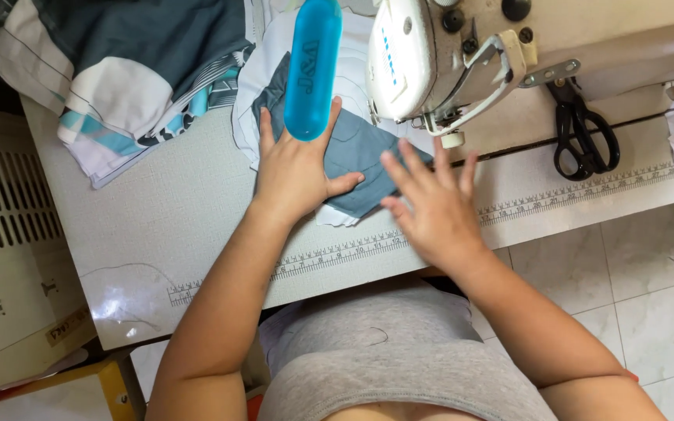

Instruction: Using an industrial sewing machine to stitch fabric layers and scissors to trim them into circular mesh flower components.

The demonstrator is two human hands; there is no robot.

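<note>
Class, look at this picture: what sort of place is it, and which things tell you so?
Most likely a sewing workroom. An off-white industrial sewing machine stands on a pale table with a measuring tape along its edge, black fabric shears lie beside it, and cut cloth pieces are heaped nearby.

Sewing machine head (415,58) blocking beyond fabric (360,156)

Head view, steeply down, close

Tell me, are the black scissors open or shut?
Shut. The black scissors lie flat on the sewing table, blades together, handle loops side by side.
</note>
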